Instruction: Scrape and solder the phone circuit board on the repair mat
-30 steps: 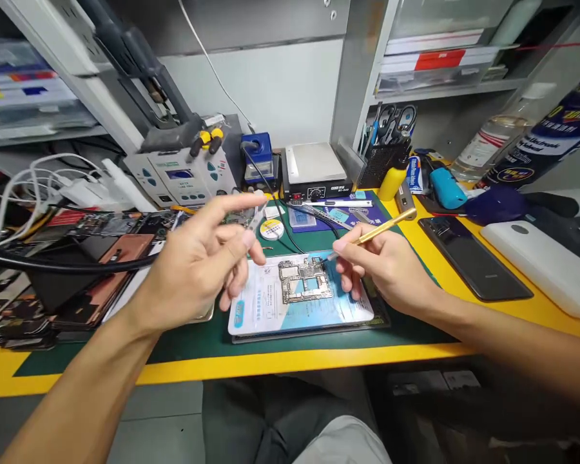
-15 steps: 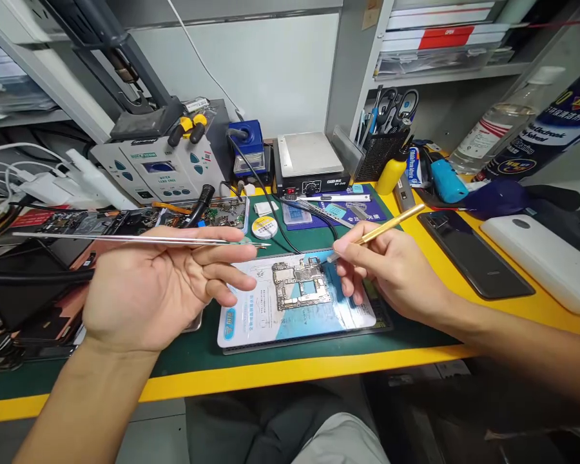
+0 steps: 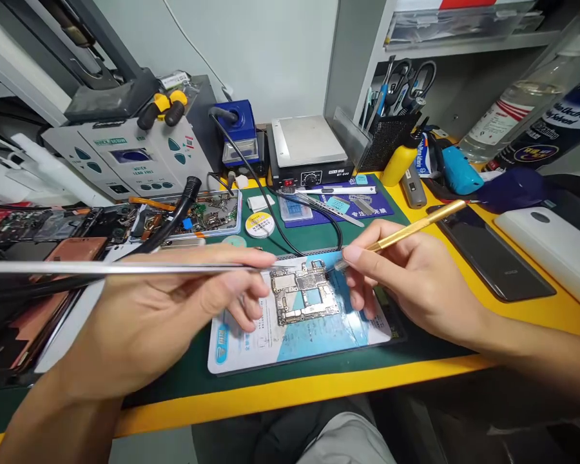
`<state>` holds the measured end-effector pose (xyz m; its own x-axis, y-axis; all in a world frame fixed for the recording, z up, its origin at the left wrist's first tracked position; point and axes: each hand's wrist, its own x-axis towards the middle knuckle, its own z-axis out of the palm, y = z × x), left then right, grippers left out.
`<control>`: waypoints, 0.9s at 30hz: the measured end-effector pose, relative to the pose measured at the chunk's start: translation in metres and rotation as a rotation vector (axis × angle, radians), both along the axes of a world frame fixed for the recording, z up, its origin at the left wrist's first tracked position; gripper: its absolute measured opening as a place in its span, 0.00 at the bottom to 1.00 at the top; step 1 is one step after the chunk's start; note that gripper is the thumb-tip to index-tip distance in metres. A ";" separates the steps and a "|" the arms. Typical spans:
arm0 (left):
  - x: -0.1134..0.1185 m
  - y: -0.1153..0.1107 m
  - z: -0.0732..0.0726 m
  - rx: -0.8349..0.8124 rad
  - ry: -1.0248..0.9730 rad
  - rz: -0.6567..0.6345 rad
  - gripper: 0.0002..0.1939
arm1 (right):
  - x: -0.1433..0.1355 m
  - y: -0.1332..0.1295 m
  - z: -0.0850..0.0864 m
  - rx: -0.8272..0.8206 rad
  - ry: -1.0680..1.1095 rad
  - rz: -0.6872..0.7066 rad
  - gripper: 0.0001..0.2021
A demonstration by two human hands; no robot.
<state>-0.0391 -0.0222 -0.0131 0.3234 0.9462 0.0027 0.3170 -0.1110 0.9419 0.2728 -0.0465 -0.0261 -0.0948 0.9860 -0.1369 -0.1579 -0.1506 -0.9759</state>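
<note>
Board (image 3: pixel 312 281) is lying flat on pad (image 3: pixel 290 351); to its left, left hand (image 3: pixel 159 322), seeming nearer, is pinching tweezers (image 3: pixel 140 268), aiming right toward its far-left corner; opposite, right hand (image 3: pixel 410 277) is gripping gold tool (image 3: pixel 418 225), tip beside far-right corner, contact unclear

To your right, a black phone (image 3: pixel 497 258) is lying flat, and a yellow bottle (image 3: pixel 399 164) is standing beyond it.

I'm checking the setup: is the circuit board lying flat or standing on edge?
Flat: the circuit board shows its broad face upward, resting on the printed pad.
</note>
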 end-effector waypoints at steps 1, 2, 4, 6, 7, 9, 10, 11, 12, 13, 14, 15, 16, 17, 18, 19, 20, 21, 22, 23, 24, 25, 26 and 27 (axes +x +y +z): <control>0.003 -0.001 0.000 0.039 0.018 -0.040 0.08 | 0.000 -0.002 0.000 0.000 -0.001 0.004 0.28; 0.004 -0.003 0.001 0.073 0.040 -0.076 0.06 | 0.000 -0.003 0.000 -0.002 0.004 0.007 0.27; 0.005 -0.006 0.000 0.103 0.080 -0.119 0.07 | 0.000 -0.006 0.001 -0.006 0.012 0.015 0.26; 0.003 -0.011 -0.003 0.138 0.096 -0.103 0.08 | 0.000 -0.008 0.002 -0.011 0.004 0.017 0.25; 0.002 -0.013 -0.005 0.171 0.098 -0.076 0.08 | 0.000 -0.009 0.002 -0.010 -0.010 0.017 0.25; 0.000 -0.017 -0.010 0.245 0.093 -0.009 0.06 | 0.001 -0.010 0.002 0.000 -0.047 0.015 0.24; 0.000 -0.019 -0.012 0.270 0.095 0.010 0.05 | 0.001 -0.011 0.002 0.008 -0.062 0.012 0.23; 0.000 -0.020 -0.014 0.285 0.100 0.007 0.06 | 0.002 -0.012 0.002 0.021 -0.073 0.007 0.22; -0.001 -0.021 -0.017 0.290 0.111 -0.014 0.06 | 0.002 -0.013 0.001 0.036 -0.079 -0.002 0.22; -0.002 -0.023 -0.019 0.298 0.127 -0.037 0.05 | 0.001 -0.014 0.002 0.052 -0.086 -0.011 0.21; -0.003 -0.024 -0.021 0.315 0.149 -0.054 0.05 | 0.000 -0.016 0.002 0.066 -0.097 -0.018 0.20; -0.005 -0.026 -0.024 0.328 0.182 -0.059 0.05 | -0.001 -0.017 0.004 0.078 -0.110 -0.020 0.20; -0.008 -0.028 -0.027 0.338 0.221 -0.049 0.06 | -0.003 -0.018 0.005 0.087 -0.123 -0.019 0.21; -0.011 -0.030 -0.030 0.342 0.259 -0.030 0.07 | -0.005 -0.019 0.006 0.092 -0.133 -0.014 0.21; -0.013 -0.032 -0.033 0.339 0.293 -0.010 0.08 | -0.007 -0.020 0.008 0.093 -0.142 -0.009 0.22; -0.015 -0.034 -0.036 0.324 0.316 0.002 0.09 | -0.008 -0.020 0.009 0.097 -0.144 -0.007 0.22; -0.016 -0.036 -0.038 0.299 0.320 0.006 0.09 | -0.010 -0.021 0.009 0.097 -0.146 -0.008 0.22; -0.015 -0.037 -0.040 0.282 0.308 0.008 0.09 | -0.011 -0.021 0.009 0.096 -0.148 -0.011 0.22; -0.015 -0.037 -0.041 0.272 0.286 0.010 0.09 | -0.011 -0.022 0.009 0.093 -0.153 -0.015 0.21; -0.013 -0.037 -0.041 0.264 0.261 0.016 0.08 | -0.012 -0.022 0.008 0.099 -0.152 -0.020 0.20; -0.011 -0.037 -0.042 0.266 0.240 0.027 0.08 | -0.011 -0.022 0.007 0.105 -0.150 -0.022 0.20; -0.010 -0.036 -0.042 0.264 0.227 0.031 0.08 | -0.011 -0.022 0.007 0.109 -0.147 -0.022 0.19; -0.009 -0.035 -0.042 0.275 0.224 0.028 0.08 | -0.010 -0.022 0.007 0.113 -0.145 -0.022 0.19; -0.008 -0.035 -0.042 0.290 0.232 0.022 0.08 | -0.009 -0.022 0.007 0.115 -0.143 -0.019 0.19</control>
